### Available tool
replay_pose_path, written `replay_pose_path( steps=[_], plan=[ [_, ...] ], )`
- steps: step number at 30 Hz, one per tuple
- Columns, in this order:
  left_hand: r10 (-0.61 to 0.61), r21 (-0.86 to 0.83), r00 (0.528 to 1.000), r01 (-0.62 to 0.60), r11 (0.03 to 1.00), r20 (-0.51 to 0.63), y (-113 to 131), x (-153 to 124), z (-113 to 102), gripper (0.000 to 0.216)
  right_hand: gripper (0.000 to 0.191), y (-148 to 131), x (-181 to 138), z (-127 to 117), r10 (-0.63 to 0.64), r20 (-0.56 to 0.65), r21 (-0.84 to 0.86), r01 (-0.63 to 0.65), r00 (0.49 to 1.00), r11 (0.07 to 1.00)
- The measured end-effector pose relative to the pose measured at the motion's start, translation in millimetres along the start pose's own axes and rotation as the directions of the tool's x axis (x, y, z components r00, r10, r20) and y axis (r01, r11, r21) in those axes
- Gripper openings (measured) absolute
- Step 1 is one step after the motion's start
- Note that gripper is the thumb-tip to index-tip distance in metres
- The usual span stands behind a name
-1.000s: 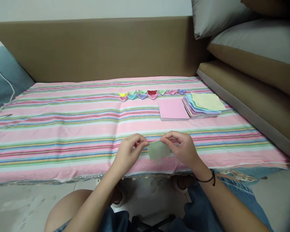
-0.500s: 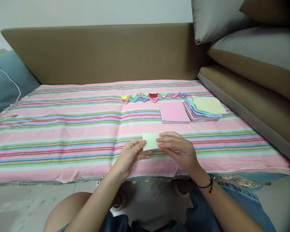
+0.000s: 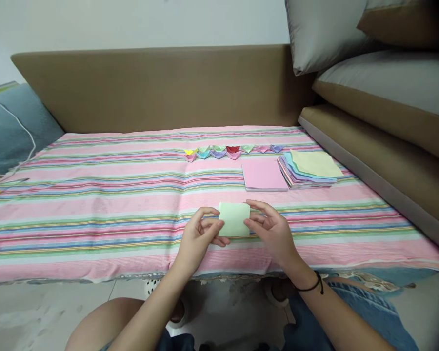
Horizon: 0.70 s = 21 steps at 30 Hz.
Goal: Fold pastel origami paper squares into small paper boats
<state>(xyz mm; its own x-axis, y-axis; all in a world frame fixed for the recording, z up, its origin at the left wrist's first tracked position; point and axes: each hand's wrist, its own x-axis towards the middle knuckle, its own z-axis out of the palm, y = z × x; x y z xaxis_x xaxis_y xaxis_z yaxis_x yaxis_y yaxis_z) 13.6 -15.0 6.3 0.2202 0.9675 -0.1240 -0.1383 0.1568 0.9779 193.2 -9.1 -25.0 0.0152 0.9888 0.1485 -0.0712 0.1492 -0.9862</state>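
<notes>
A pale green piece of folded paper (image 3: 234, 220) is held up between my two hands, above the striped cloth. My left hand (image 3: 201, 231) pinches its left edge with the thumb on the near face. At the right edge my right hand (image 3: 272, 229) grips the paper between thumb and fingers. Behind it, several small folded paper boats (image 3: 218, 154) in yellow, pink, blue, green, purple and red stand in two rows. To their right lie a stack of pink paper squares (image 3: 264, 175) and a fanned stack of coloured paper (image 3: 314, 164) with pale yellow on top.
The striped cloth (image 3: 95, 204) covers the seat in front of me. A brown backrest (image 3: 161, 87) rises behind it, and cushions (image 3: 380, 87) are piled at the right. A white cable (image 3: 20, 122) runs over a blue cushion (image 3: 7, 131) at the left.
The green paper now shows a taller face toward me. My right hand has shifted from fingers laid over its right part to a thumb-and-finger pinch. The camera view has tilted slightly.
</notes>
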Motion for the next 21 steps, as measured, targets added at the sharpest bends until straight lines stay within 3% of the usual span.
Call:
replay_pose_path(
  steps=[5,8,10,12,13,15,17,21],
  plan=[
    [-0.011,-0.031,1.000,0.011,0.999,0.007,-1,1,-3,0.031,0.037,-1,-3,1,-0.022,0.022,0.040,0.021,1.000,0.999],
    [0.016,0.057,0.999,-0.017,0.998,0.027,-5,2,-5,0.031,0.045,-7,-2,-1,-0.176,0.061,-0.090,0.181,0.982,0.979],
    [0.063,0.169,0.998,-0.064,0.984,0.010,-8,3,-7,0.031,0.047,-11,-1,-5,-0.334,0.131,-0.267,0.358,0.933,0.895],
    [0.115,0.248,0.993,-0.106,0.963,-0.022,-12,4,-8,0.030,0.034,-14,1,-11,-0.455,0.245,-0.424,0.517,0.856,0.744],
    [0.133,0.262,0.990,-0.118,0.958,-0.041,-14,5,-8,0.029,0.024,-13,2,-14,-0.496,0.304,-0.470,0.581,0.813,0.665],
    [0.147,0.246,0.986,-0.123,0.961,-0.081,-20,6,-8,0.029,0.023,-9,2,-19,-0.540,0.391,-0.518,0.663,0.746,0.541],
    [0.134,0.214,0.984,-0.107,0.971,-0.115,-27,6,-8,0.031,0.030,-2,1,-23,-0.535,0.446,-0.561,0.690,0.718,0.458],
    [0.028,0.293,0.996,-0.002,0.956,-0.084,-45,3,-12,0.035,0.032,12,-6,-29,-0.455,0.519,-0.623,0.684,0.724,0.378]
  ],
)
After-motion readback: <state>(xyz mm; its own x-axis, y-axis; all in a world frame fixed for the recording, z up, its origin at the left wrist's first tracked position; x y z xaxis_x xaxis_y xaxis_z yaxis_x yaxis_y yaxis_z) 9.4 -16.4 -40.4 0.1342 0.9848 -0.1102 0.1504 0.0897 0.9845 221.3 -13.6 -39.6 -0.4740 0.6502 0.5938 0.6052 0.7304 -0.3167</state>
